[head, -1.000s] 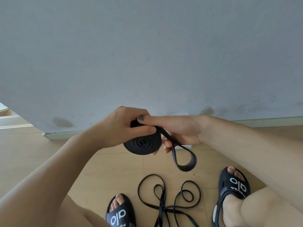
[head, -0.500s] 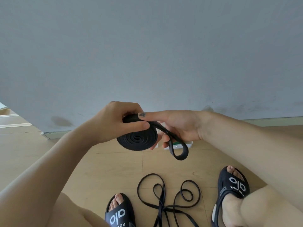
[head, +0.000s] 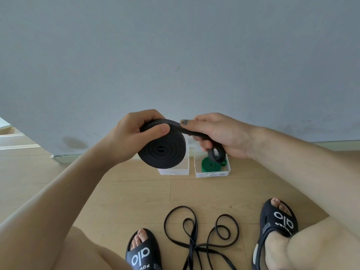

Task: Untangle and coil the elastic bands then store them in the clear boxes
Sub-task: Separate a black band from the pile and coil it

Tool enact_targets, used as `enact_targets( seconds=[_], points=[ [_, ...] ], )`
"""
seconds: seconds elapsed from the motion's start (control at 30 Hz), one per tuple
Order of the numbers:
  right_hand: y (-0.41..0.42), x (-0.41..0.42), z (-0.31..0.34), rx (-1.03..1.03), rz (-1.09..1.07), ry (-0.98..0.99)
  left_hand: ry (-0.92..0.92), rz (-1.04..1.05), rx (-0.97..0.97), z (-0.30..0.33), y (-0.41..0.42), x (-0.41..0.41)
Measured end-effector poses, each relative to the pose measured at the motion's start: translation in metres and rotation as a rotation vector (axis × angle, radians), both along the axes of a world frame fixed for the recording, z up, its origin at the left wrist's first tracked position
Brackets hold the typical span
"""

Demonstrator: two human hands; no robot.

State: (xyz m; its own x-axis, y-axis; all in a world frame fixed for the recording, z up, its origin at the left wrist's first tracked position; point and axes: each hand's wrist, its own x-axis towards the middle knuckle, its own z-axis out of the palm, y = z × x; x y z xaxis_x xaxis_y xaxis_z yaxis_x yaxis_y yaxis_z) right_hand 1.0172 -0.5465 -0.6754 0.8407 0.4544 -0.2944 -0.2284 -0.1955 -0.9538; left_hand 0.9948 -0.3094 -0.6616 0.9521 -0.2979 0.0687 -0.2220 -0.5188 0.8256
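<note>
My left hand (head: 134, 133) grips a wide black elastic band (head: 162, 151) wound into a flat coil, thumb on top. My right hand (head: 220, 136) holds the band's loose tail, which ends in a small loop below the palm. Behind the coil, on the floor by the wall, stand two clear boxes: the left box (head: 174, 170) is mostly hidden by the coil, the right box (head: 213, 172) holds a coiled green band (head: 211, 164). A thin black band (head: 196, 240) lies tangled on the floor between my feet.
A grey wall (head: 175, 55) rises right behind the boxes. The wooden floor (head: 126, 193) stretches between boxes and feet. My feet wear black slippers, left (head: 144, 250) and right (head: 276, 225), on either side of the tangled band.
Both hands have lifted the coil upward, uncovering the two boxes. The loose tail has shrunk from a long hanging loop to a small one as more band wrapped onto the coil.
</note>
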Motion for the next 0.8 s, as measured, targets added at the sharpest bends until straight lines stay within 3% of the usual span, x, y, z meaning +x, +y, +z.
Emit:
enact_targets(
  seconds=[0.1, 0.27, 0.47, 0.8],
  points=[
    [0.008, -0.005, -0.01, 0.1, -0.034, -0.024, 0.018, 0.041, -0.086, 0.001, -0.001, 0.001],
    [0.008, -0.012, -0.008, 0.28, 0.06, 0.26, 0.05, 0.059, -0.182, -0.002, 0.0, 0.0],
    [0.016, -0.016, -0.007, 0.207, 0.063, 0.243, 0.087, 0.114, -0.298, -0.006, -0.005, 0.001],
    [0.058, -0.021, -0.023, -0.01, -0.495, -0.416, 0.211, 0.372, -0.48, -0.009, -0.033, 0.013]
  ],
)
